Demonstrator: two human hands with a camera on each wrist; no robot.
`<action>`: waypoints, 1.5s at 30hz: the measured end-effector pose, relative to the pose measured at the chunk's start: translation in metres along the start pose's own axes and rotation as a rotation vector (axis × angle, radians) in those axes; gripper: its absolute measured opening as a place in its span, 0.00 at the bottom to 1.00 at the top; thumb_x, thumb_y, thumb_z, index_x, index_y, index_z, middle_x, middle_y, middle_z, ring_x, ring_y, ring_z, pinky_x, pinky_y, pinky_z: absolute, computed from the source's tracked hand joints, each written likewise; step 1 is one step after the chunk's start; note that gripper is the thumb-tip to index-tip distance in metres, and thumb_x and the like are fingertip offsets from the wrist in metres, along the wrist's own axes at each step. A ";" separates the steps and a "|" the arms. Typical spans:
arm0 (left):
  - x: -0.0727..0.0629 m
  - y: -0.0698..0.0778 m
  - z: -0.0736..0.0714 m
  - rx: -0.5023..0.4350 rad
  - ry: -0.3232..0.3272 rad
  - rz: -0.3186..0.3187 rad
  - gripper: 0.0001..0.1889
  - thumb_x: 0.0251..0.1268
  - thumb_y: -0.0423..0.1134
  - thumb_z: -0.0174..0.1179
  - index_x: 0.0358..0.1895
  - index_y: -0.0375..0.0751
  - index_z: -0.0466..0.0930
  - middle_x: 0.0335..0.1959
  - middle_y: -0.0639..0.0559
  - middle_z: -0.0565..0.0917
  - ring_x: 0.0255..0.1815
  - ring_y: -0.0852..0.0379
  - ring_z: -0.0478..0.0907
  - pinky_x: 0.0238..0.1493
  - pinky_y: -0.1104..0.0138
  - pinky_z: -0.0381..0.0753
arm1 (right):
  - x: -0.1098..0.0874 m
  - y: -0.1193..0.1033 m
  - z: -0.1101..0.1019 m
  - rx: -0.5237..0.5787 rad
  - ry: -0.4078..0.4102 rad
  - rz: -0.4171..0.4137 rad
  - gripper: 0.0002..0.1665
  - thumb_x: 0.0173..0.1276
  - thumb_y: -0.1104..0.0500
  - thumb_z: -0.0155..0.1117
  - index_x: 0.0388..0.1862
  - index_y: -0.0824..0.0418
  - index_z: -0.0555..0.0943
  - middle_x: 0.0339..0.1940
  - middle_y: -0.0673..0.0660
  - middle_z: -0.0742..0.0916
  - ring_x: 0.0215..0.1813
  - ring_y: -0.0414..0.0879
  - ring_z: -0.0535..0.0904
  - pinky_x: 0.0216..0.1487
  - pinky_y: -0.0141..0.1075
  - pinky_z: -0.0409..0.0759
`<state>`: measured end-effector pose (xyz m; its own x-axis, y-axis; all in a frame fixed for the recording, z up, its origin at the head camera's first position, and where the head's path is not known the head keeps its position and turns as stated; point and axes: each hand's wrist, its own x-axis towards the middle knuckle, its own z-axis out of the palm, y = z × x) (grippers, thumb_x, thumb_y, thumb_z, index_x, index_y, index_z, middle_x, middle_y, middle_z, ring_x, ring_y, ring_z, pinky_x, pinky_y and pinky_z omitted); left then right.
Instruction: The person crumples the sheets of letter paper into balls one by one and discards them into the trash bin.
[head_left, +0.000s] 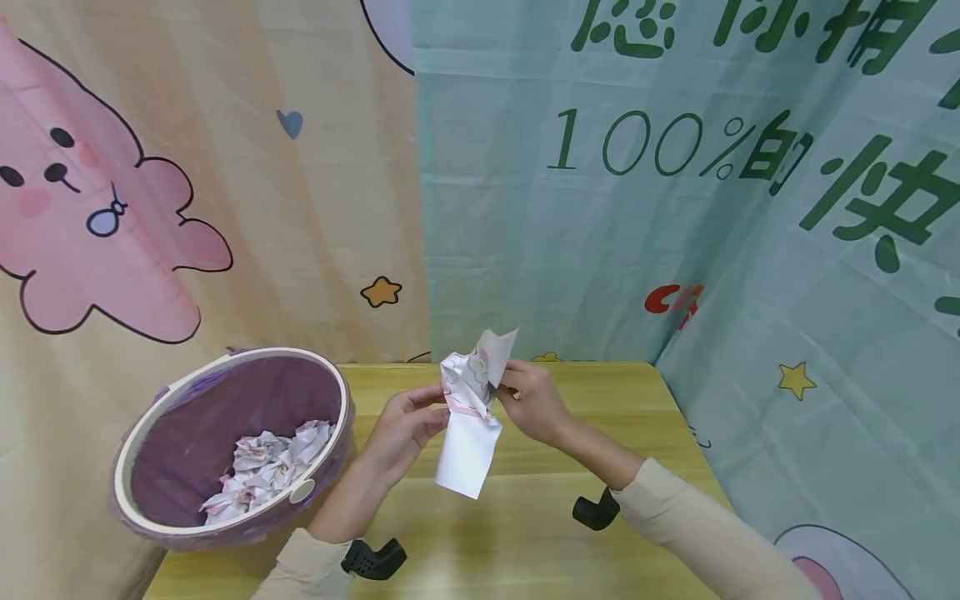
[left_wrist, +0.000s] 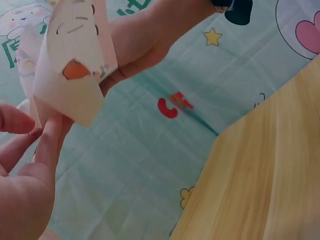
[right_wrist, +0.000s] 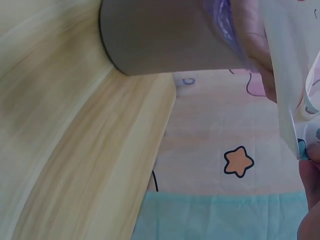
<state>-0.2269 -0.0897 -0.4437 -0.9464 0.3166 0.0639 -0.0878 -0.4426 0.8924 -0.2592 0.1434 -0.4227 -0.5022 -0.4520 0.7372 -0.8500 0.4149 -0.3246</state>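
A sheet of white printed paper (head_left: 469,450), partly crumpled and folded in its upper half, hangs above the table between both hands. My left hand (head_left: 401,432) pinches its left edge between thumb and fingers. On the other side my right hand (head_left: 534,403) pinches the upper right part, fingertips partly hidden behind the paper. From the left wrist view, the paper (left_wrist: 75,55) shows drawn lines and an orange patch. The right wrist view shows thumb and finger on the sheet's (right_wrist: 285,75) lower corner.
A basket (head_left: 126,467) with a white rim and purple liner stands at the table's left, holding several crumpled papers (head_left: 273,467). The wooden table (head_left: 525,533) ends at patterned curtains (head_left: 525,250) behind and at the right. Each wrist wears a black camera mount (head_left: 375,560).
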 end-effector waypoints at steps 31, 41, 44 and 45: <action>0.000 -0.020 0.009 -0.092 0.090 0.305 0.23 0.62 0.13 0.59 0.25 0.49 0.85 0.27 0.59 0.83 0.27 0.67 0.77 0.28 0.77 0.77 | 0.007 -0.012 -0.011 0.483 -0.334 0.151 0.13 0.72 0.74 0.64 0.52 0.69 0.88 0.49 0.60 0.90 0.48 0.47 0.88 0.42 0.38 0.87; -0.001 -0.004 0.004 0.035 0.433 0.445 0.18 0.56 0.12 0.65 0.23 0.40 0.82 0.23 0.57 0.81 0.24 0.67 0.74 0.26 0.77 0.75 | -0.021 -0.028 -0.025 0.362 0.071 0.278 0.25 0.66 0.74 0.71 0.63 0.70 0.81 0.54 0.62 0.87 0.50 0.56 0.86 0.46 0.41 0.88; -0.005 -0.006 0.009 0.214 0.527 0.518 0.10 0.53 0.16 0.72 0.25 0.30 0.83 0.24 0.55 0.84 0.24 0.66 0.76 0.27 0.77 0.78 | -0.028 -0.040 -0.014 0.223 0.173 0.175 0.38 0.55 0.73 0.81 0.66 0.70 0.79 0.57 0.63 0.85 0.52 0.56 0.84 0.46 0.43 0.88; -0.007 -0.008 0.012 0.256 0.546 0.547 0.09 0.52 0.17 0.74 0.26 0.27 0.83 0.25 0.54 0.84 0.25 0.66 0.76 0.26 0.77 0.78 | -0.028 -0.044 -0.009 0.193 0.197 0.159 0.43 0.52 0.72 0.83 0.68 0.70 0.78 0.59 0.64 0.84 0.54 0.56 0.83 0.47 0.44 0.88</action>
<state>-0.2160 -0.0785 -0.4458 -0.8587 -0.3720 0.3526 0.4421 -0.1894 0.8768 -0.2062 0.1454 -0.4240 -0.6064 -0.2239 0.7630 -0.7875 0.3021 -0.5372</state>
